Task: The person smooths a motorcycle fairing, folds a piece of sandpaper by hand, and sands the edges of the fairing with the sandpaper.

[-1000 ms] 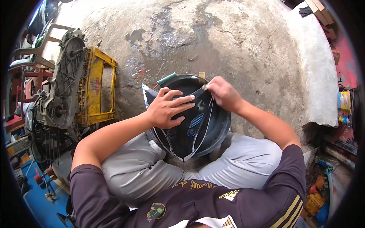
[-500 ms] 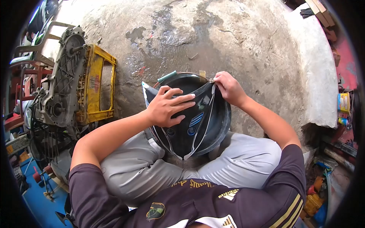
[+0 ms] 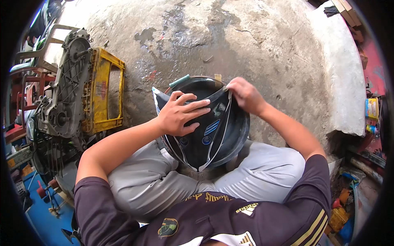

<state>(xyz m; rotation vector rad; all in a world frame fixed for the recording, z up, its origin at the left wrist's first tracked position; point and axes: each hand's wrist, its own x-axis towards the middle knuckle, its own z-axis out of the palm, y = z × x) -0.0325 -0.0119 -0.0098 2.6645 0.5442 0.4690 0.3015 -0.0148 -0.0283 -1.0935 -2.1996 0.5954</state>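
Right hand point(image 3: 245, 96): fingers bunched at the upper right corner of the panel; motion-blurred, so whether they pinch the edge or some small item cannot be told.

Left hand point(image 3: 180, 114): palm down, fingers spread and loose, resting across the panel's upper left part.

Black fairing panel point(image 3: 197, 148): one, tapered, its point toward the person; white-lined edges, blue striped decal point(image 3: 211, 127), two round marks. Lies across the mouth of the bucket, between the person's legs.

Black bucket point(image 3: 239, 133): beneath the panel, its bare interior showing at right; wire handle with teal grip point(image 3: 179, 80) at the far rim, tan tab point(image 3: 218, 77) near the right hand.

Clothing: grey trousers point(image 3: 143, 186), legs bent either side of the bucket; dark jersey point(image 3: 197, 219) with gold lettering.

Left surroundings: metal engine casing point(image 3: 67, 88) beside a yellow crate point(image 3: 95, 117).

Ground: concrete floor point(image 3: 283, 53), patchily wet; raised pale ledge point(image 3: 347, 90) at right.
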